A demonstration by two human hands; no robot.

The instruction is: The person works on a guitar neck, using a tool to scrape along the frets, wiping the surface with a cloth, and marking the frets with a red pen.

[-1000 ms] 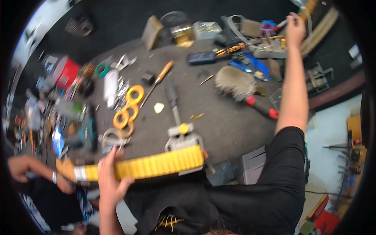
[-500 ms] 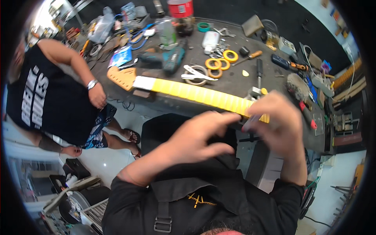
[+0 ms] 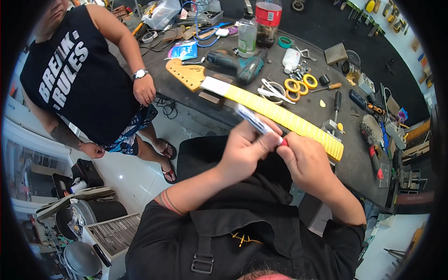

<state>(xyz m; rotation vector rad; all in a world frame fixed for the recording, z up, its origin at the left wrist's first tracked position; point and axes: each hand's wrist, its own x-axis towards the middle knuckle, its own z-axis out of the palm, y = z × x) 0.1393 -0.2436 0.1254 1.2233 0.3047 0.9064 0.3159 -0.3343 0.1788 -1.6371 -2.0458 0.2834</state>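
My left hand (image 3: 245, 145) grips a marker pen (image 3: 254, 121) with a white and dark barrel, held in front of my chest. My right hand (image 3: 303, 158) pinches its red cap (image 3: 283, 141) at the near end. Just beyond both hands a guitar neck (image 3: 280, 114) lies across the dark workbench (image 3: 359, 154), its fretboard covered in yellow tape and its wooden headstock (image 3: 184, 73) pointing left.
A person in a black sleeveless shirt (image 3: 79, 70) stands to the left of the bench, one hand near its edge. On the bench lie a cordless drill (image 3: 233, 63), tape rolls (image 3: 298, 84), bottles (image 3: 256, 23), screwdrivers, pliers and a brush (image 3: 372, 129). A shelf and bags crowd the floor at lower left.
My view swung from the bench top down toward my chest. My right hand came back from the far shelf and my left left the neck; both now hold the marker together.
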